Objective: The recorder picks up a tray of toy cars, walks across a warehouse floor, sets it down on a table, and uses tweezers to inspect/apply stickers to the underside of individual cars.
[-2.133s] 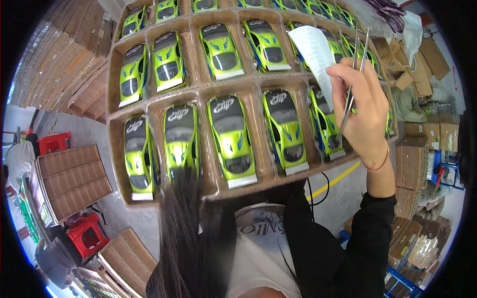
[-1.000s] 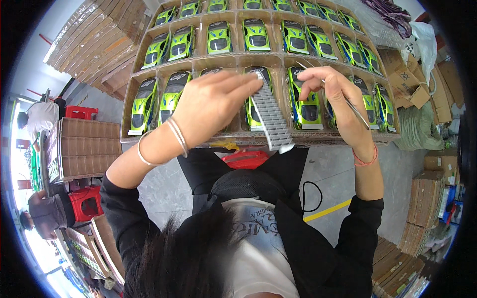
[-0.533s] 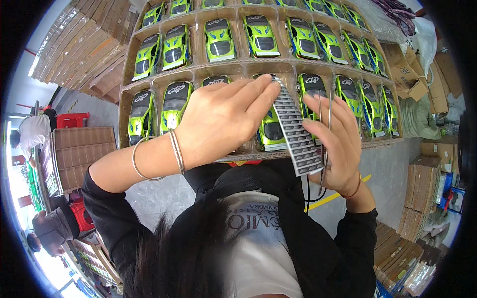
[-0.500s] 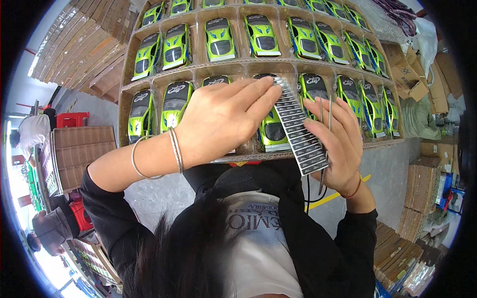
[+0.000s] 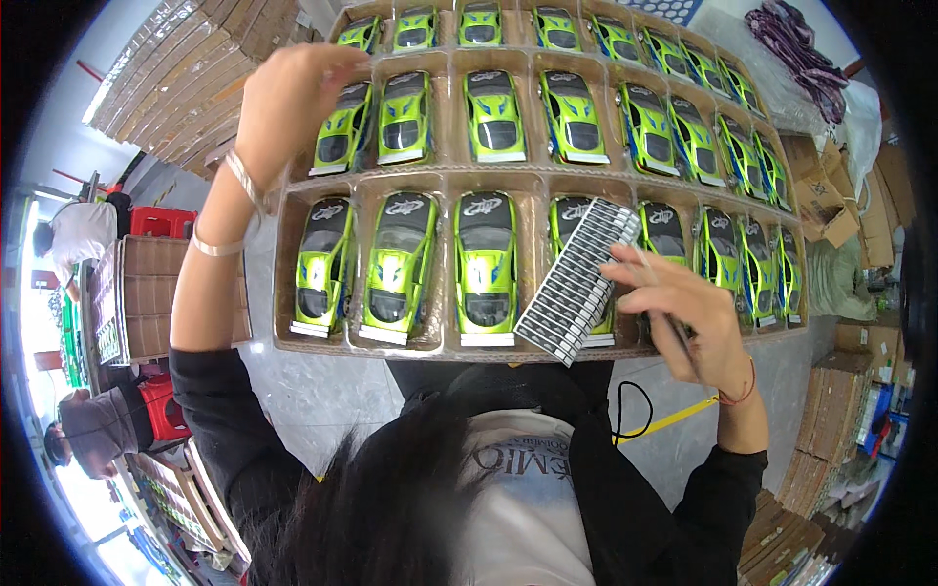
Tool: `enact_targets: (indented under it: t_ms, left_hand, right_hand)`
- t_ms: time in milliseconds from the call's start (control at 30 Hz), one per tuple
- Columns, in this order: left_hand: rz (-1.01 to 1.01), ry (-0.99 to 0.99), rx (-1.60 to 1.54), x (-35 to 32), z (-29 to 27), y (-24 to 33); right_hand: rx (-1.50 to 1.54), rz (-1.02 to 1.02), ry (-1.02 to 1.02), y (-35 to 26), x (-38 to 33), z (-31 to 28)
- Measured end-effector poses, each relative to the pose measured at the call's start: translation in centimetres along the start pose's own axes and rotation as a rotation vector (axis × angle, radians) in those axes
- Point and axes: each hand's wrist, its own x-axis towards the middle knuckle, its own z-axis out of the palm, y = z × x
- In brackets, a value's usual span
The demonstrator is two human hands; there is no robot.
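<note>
My left hand is raised over the far left of the tray, at the leftmost green toy car of the middle row. Its slightly blurred fingers are bent together, and their tips hide whatever they may hold. My right hand grips the edge of a black-and-white sticker sheet between thumb and fingers. Metal tweezers, smeared by motion, lie in the same hand. The sheet slants over the front row, partly covering one green car with a black rear.
The cardboard tray has compartments of green toy cars in several rows. Stacked cardboard stands at the far left, with more boxes at right. Two people work at the left, beside red stools.
My left hand has left the sticker sheet and moved up and left to the middle row. The sheet has swung to slant the other way in my right hand. The whole view has shifted.
</note>
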Motion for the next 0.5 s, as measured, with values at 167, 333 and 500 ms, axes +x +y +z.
enact_targets:
  t_ms: [167, 333, 500]
  left_hand:
    - [-0.024, -0.215, 0.102, 3.2, 3.3, -7.7]
    - [0.133, -0.293, -0.089, 5.0, 4.7, -11.6]
    - [-0.162, -0.394, -0.346, 6.5, 4.3, -7.3]
  right_hand:
    - [-0.144, 0.155, 0.254, 0.1, 2.1, 0.8]
    - [-0.165, 0.163, 0.296, 1.8, 4.6, 1.4]
    - [-0.129, 0.148, 0.203, 2.4, 4.3, 0.6]
